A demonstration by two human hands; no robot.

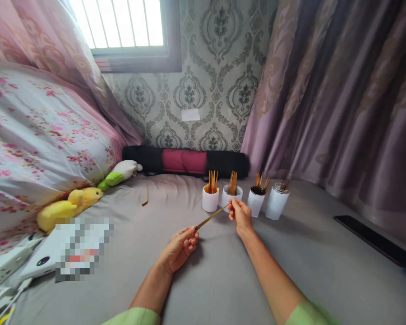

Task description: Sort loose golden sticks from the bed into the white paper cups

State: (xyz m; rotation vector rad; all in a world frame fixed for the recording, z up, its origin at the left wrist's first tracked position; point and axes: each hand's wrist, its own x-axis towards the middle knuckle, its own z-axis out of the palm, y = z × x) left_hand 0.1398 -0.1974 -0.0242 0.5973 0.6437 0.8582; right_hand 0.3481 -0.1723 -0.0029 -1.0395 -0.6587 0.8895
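Note:
A thin brown wooden stick (212,217) slants between my hands above the grey sheet. My left hand (182,247) pinches its lower near end, and my right hand (241,216) grips the upper far end. Just behind my right hand stands a white-wrapped cup (227,195) of upright sticks, partly covered by my fingers. To its left is another white cup (210,200) with sticks in it. On the right are a white cup with a dark rim (256,204) and a wrapped glass jar (276,205), both with sticks too. A bent stick (145,197) lies apart at the left.
A black and maroon roll (184,161) lies along the wall. Yellow plush toy (69,205), green-white plush toy (122,174), white device (43,257) and power strip (10,262) line the left. A dark phone-like slab (372,239) rests at the right near the curtain (325,90).

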